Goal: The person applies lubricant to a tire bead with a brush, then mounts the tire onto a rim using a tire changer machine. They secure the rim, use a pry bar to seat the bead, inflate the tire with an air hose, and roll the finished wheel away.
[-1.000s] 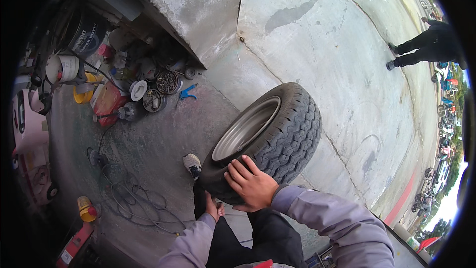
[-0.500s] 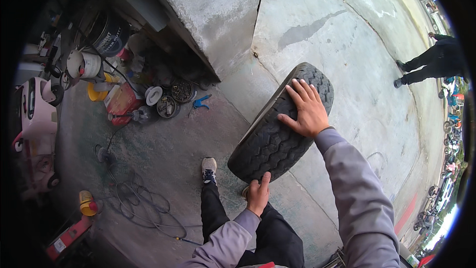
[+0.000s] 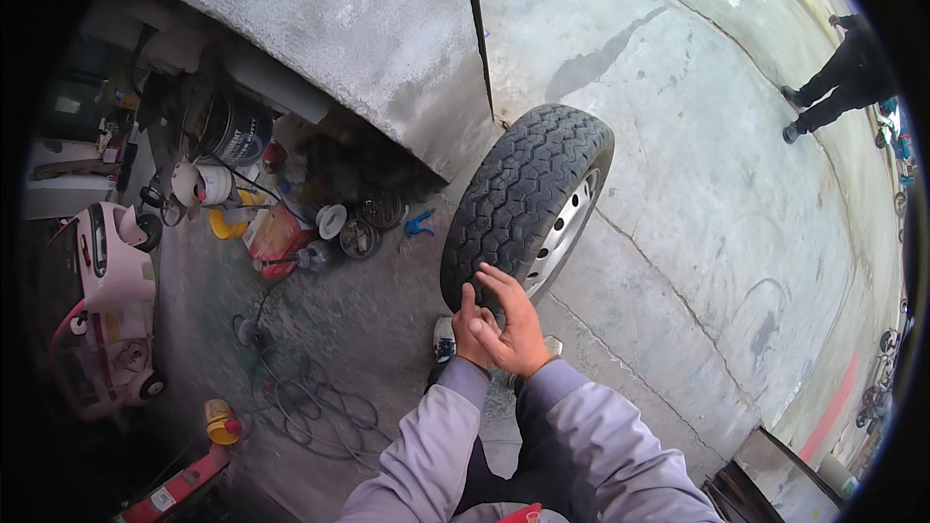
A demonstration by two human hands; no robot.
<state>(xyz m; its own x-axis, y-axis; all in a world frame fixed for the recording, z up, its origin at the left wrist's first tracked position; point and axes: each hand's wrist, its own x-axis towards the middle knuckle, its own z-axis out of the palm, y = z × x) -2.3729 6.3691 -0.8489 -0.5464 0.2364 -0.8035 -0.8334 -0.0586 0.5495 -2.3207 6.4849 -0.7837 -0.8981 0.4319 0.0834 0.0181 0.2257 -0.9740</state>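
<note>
A black wheel tyre [image 3: 518, 189] with a zigzag tread stands upright on the concrete in front of me. Its silver rim [image 3: 567, 232], with round holes, shows on the right side. Both my hands are at the near end of the tread, close together. My right hand [image 3: 513, 324] has its fingers stretched toward the tyre and grips nothing. Beside it, partly covered by it, my left hand [image 3: 472, 329] has a finger pointing up along the tread. Whether the fingertips press on the rubber, I cannot tell.
A concrete wall [image 3: 339, 39] juts in from the upper left. Near its foot lie a blue tool [image 3: 418, 224], a red box [image 3: 281, 240] and buckets. A coiled hose [image 3: 315, 407], a red jack [image 3: 179, 484] and a pink toy car [image 3: 107, 310] are leftward. A person [image 3: 848, 73] stands far right.
The tyre has turned, so its rim now faces right. My right hand has come off the far part of the tread down beside my left hand. The view has shifted.
</note>
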